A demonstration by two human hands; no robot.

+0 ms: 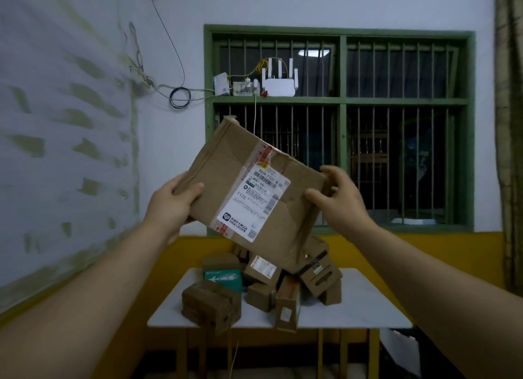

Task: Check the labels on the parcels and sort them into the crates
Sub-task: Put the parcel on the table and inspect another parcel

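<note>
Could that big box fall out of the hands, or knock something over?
It might. The left hand and right hand pinch the cardboard parcel only at its side edges, tilted in the air, so it could slip. Right below it, the pile of parcels on the white table looks loosely stacked, with one box near the front edge; a drop could knock some off. No crate is in view.

Makeshift parcel room: barred green window (339, 101), router (280, 84) on its ledge, parcel-heaped table (368, 308).
</note>
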